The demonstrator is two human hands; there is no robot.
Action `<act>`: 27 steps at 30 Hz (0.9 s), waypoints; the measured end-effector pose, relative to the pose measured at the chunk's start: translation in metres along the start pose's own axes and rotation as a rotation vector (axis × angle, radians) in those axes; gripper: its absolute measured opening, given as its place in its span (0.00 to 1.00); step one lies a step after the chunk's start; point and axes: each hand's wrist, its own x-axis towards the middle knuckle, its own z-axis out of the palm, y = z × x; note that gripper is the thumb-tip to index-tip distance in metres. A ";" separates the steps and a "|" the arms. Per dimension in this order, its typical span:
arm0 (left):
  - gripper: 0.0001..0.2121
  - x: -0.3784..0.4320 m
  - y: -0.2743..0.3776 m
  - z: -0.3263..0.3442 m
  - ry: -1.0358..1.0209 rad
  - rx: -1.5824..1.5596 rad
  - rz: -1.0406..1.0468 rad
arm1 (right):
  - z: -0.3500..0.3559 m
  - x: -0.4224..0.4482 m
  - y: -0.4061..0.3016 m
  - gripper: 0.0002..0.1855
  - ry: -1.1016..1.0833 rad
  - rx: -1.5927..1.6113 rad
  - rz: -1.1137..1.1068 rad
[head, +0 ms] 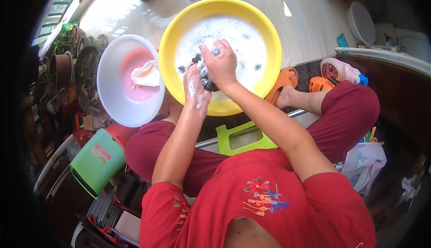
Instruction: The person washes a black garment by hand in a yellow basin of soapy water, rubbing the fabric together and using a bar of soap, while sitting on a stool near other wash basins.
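A large yellow basin (168,29) filled with foamy, soapy water stands before me. Above its near left part, both my hands are on a dark, wet, bunched cloth (207,79) with suds on it. My left hand (197,83), wet and foamy up to the wrist, grips the cloth from the left. From the right and above, my right hand (220,59) closes over it, with a foamy fold showing near the fingers. Small dark bits of fabric poke through the foam. Left of this basin, a white basin (109,79) with a pink inside holds a white cloth (146,74).
A lime-green plastic stool (222,142) is between my legs. At right lie a pink bottle with a blue cap (340,71) and an orange packet (320,84). A green bin (97,164) stands at lower left, potted plants (62,71) beyond it.
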 end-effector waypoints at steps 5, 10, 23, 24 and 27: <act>0.08 0.011 0.004 -0.038 -0.317 -0.132 -0.003 | 0.006 -0.042 -0.004 0.14 0.010 -0.051 -0.300; 0.12 0.008 -0.007 -0.008 -0.105 -0.006 0.005 | -0.003 0.026 0.026 0.19 -0.063 0.149 0.170; 0.14 0.016 0.061 0.006 -0.115 -0.240 0.184 | -0.040 -0.022 -0.033 0.16 -0.440 0.967 0.585; 0.11 0.018 0.062 0.000 -0.273 -0.204 0.176 | -0.034 -0.037 -0.032 0.15 -0.334 0.714 0.268; 0.07 0.023 0.060 -0.016 -0.413 -0.109 0.093 | -0.020 -0.069 -0.047 0.16 -0.154 0.210 -0.599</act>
